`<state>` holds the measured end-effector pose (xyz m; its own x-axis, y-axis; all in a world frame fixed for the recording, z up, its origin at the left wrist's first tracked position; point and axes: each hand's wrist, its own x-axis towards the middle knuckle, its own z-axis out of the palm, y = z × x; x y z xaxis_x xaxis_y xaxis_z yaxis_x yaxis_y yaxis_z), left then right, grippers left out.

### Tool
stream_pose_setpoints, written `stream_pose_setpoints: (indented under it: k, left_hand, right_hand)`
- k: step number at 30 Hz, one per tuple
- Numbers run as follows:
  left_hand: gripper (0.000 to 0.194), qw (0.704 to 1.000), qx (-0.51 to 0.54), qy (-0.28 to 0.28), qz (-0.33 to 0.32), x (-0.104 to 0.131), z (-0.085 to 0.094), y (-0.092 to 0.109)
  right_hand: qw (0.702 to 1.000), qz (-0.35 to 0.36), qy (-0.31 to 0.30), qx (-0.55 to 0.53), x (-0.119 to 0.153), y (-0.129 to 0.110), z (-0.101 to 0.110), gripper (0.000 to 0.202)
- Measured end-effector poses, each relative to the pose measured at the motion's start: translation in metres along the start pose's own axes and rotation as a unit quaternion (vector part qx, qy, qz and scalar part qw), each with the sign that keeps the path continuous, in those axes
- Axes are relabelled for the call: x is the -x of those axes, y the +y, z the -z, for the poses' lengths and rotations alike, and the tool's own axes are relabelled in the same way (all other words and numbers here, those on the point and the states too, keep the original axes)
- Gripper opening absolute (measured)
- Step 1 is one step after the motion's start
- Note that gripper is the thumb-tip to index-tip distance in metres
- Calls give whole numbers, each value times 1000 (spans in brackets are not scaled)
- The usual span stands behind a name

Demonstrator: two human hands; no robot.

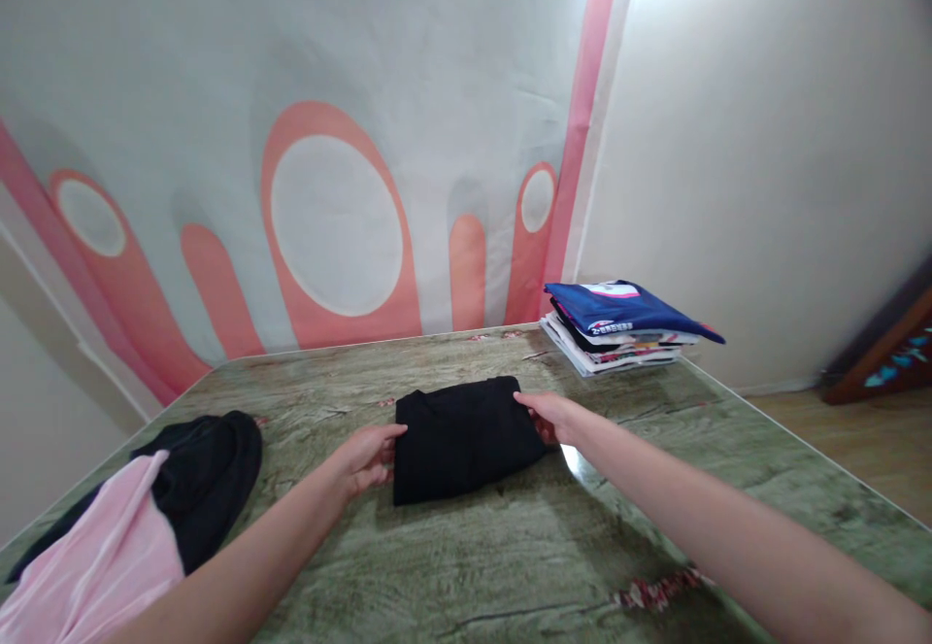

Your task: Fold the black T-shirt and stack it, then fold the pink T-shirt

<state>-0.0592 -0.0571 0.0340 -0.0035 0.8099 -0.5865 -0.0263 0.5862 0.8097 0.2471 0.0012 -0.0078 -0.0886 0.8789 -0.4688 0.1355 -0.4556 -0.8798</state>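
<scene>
A folded black garment lies in the middle of the table, shaped into a compact rectangle; its exact kind does not show. My left hand pinches its left edge, thumb on top and fingers underneath. At the opposite side, my right hand grips the right edge in the same way, with its fingertips partly hidden by the cloth.
Folded clothes in a stack, a dark blue one on top, stand at the table's back right. Crumpled black cloth and pink cloth lie at the left. The wood-patterned table meets a wall with a printed backdrop.
</scene>
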Motion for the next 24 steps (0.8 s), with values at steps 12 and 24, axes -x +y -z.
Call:
stream_pose_setpoints:
  k: [12, 24]
  left_hand:
    - [10, 994, 93, -57, 33, -13, -8, 6]
    - [39, 978, 58, -146, -138, 16, -34, 16]
  right_hand:
    - [998, -13, -24, -59, -15, -3, -9, 21]
    - [963, 266, 4, -45, 53, -8, 24, 33]
